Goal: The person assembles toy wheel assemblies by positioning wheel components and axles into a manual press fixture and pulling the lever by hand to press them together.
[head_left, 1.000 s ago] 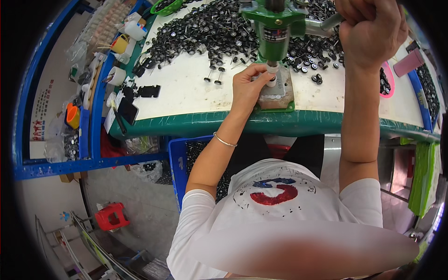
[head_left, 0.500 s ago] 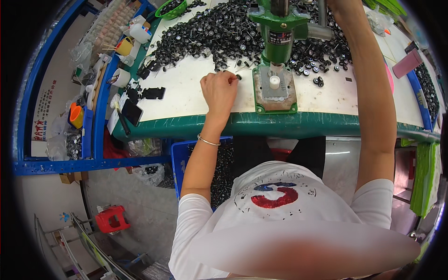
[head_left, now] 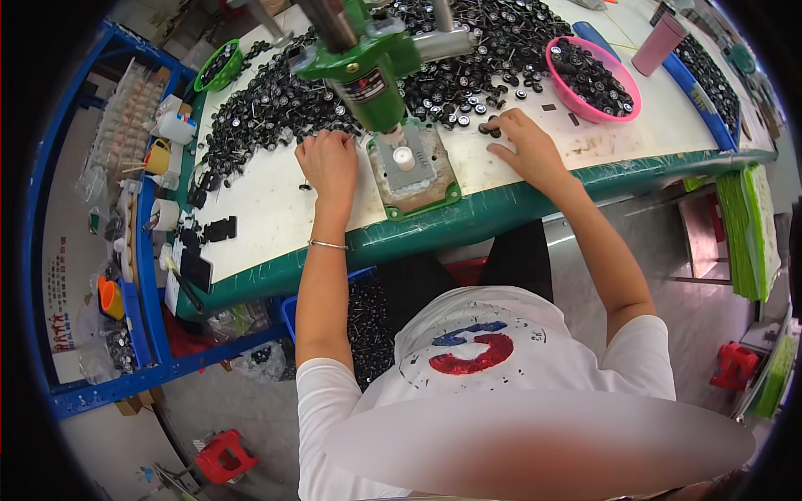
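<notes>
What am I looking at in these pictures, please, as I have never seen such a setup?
There is no robot: a person works bare-handed, and a fisheye camera on their head looks down, so straight edges bend. The green press has a white holder on its base. Around it, the table bears a heap of small black wheels; more fill a pink bowl. The left hand is curled beside the press, one wheel just below it; whether it grips anything is hidden. The right hand is at a few wheels, thumb apart from its fingers.

One green press [head_left: 372, 98], one pink bowl [head_left: 566, 94], one green bowl [head_left: 229, 79], one bracelet [head_left: 327, 245]
</notes>
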The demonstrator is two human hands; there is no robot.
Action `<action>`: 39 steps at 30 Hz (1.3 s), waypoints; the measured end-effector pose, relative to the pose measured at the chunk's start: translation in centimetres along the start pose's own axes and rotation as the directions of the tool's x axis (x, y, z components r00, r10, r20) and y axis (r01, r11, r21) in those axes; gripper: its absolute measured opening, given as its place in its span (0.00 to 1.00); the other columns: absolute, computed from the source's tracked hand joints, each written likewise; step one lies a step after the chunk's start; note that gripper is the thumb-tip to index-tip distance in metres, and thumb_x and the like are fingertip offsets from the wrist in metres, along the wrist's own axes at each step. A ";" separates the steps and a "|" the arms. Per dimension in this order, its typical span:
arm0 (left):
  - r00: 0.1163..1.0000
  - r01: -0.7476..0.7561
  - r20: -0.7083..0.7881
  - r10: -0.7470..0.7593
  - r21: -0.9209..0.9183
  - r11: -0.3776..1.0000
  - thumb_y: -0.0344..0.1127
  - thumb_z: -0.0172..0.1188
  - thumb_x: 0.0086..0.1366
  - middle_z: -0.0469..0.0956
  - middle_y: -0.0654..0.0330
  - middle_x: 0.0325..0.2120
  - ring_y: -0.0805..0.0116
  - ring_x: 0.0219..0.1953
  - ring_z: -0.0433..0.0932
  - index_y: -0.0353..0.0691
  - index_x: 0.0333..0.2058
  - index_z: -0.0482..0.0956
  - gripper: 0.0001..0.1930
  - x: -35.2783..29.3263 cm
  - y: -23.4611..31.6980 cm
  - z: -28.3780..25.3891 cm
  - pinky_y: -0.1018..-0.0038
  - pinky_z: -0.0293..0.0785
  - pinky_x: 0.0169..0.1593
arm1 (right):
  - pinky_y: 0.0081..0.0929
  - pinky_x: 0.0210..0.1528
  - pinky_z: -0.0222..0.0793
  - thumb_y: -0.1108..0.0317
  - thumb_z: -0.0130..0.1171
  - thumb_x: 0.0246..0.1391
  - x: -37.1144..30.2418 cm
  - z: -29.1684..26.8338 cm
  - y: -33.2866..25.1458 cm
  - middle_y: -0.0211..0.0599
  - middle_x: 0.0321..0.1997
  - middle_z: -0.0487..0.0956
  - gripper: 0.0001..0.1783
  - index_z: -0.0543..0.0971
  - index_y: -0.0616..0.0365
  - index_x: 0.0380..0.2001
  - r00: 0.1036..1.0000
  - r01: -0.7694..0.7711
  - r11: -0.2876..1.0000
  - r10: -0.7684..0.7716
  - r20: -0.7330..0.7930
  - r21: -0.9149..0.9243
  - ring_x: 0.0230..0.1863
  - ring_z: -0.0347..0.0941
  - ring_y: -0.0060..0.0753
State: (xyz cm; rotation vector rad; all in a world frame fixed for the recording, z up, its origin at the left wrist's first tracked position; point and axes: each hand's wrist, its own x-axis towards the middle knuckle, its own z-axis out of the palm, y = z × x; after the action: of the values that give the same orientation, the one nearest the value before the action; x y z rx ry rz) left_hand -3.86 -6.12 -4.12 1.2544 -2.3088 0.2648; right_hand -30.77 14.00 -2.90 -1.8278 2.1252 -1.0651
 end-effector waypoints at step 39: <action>0.911 0.347 0.371 -0.181 -0.926 -0.150 0.27 0.67 0.61 0.81 0.66 0.29 0.82 0.31 0.75 0.32 0.39 0.84 0.08 -4.2 6.2 -6.1 0.85 0.70 0.36 | 0.29 0.55 0.68 0.63 0.63 0.54 2.6 5.8 -8.2 0.35 0.48 0.75 0.21 0.79 0.58 0.51 0.994 -0.018 0.761 -0.054 0.091 0.648 0.51 0.73 0.31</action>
State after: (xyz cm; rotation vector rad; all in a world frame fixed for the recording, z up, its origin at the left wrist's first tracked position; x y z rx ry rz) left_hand -5.14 2.79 -0.64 0.7250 -1.3275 -1.5506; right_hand -21.67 9.10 -1.49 -1.5057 1.4008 -1.4395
